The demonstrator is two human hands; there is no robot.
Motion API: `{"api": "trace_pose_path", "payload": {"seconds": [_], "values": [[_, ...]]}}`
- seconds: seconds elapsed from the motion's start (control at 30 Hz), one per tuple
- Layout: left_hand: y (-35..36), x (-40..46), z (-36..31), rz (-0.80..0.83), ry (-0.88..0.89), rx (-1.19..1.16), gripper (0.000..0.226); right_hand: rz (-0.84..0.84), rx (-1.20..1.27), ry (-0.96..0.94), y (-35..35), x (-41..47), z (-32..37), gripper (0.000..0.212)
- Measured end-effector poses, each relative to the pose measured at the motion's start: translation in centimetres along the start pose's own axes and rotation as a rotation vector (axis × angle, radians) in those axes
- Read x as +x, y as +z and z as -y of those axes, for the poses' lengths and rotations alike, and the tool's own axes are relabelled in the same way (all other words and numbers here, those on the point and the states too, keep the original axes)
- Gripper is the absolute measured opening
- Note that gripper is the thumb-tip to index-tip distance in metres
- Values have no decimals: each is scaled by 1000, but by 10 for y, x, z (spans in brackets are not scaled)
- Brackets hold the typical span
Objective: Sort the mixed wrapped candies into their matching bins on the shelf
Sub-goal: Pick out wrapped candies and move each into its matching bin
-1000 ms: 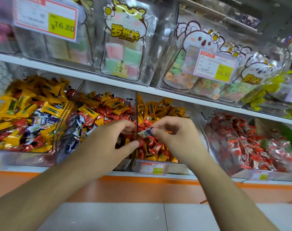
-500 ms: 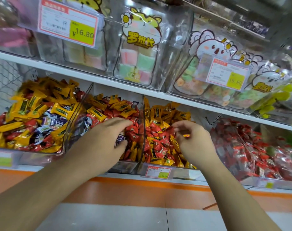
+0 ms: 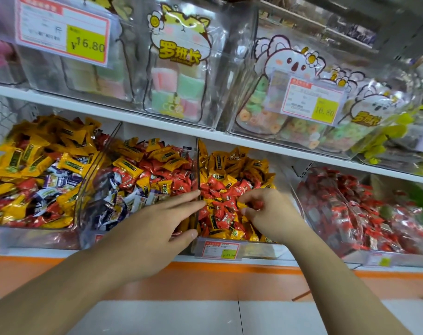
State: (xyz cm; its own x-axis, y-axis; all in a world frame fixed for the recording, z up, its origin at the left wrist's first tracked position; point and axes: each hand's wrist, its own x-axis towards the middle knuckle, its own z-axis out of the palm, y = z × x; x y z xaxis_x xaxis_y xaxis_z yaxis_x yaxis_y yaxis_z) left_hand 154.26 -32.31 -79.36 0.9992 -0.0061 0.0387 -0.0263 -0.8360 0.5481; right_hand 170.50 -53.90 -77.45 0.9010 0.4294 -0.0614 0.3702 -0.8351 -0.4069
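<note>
From the head view, the right hand (image 3: 268,213) is curled into the third bin (image 3: 239,247) from the shelf's left end, its fingertips (image 3: 247,201) pinching at a red candy (image 3: 257,204) on the heap. The left hand (image 3: 157,228) lies flat with straight fingers and empty over the divider (image 3: 197,170), just left of the pile. The candy's long axis is unclear. The right hand is nearer.

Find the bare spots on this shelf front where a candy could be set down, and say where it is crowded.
Bare room: the white ledge below the bins, the orange band under it, and the pale surface between the forearms. Crowded: all four lower bins heaped; the left hand and right hand fill the third bin's front.
</note>
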Motion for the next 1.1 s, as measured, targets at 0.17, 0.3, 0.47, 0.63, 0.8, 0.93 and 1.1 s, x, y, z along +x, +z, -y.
{"api": "trace_pose_path", "payload": {"seconds": [0.17, 0.3, 0.47, 0.63, 0.8, 0.93, 1.1], "values": [[2, 1, 1, -5, 4, 3, 60, 74, -22, -35, -4, 2, -8, 18], [1, 1, 1, -7, 5, 1, 60, -64, 23, -23, -14, 0, -11, 24], [0, -1, -1, 3, 2, 7, 60, -221, -43, -59, -12, 12, -11, 42], [0, 0, -1, 2, -2, -6, 60, -88, -101, -111, 7, 28, -14, 58], [1, 2, 1, -10, 9, -16, 58, -192, -91, -84, 16, 34, -19, 29], [0, 2, 1, -16, 3, -15, 58, -248, -47, -93, 15, 32, -23, 22], [-1, 2, 2, -16, 9, -13, 58, -316, 246, -38, -2, 18, -19, 23]]}}
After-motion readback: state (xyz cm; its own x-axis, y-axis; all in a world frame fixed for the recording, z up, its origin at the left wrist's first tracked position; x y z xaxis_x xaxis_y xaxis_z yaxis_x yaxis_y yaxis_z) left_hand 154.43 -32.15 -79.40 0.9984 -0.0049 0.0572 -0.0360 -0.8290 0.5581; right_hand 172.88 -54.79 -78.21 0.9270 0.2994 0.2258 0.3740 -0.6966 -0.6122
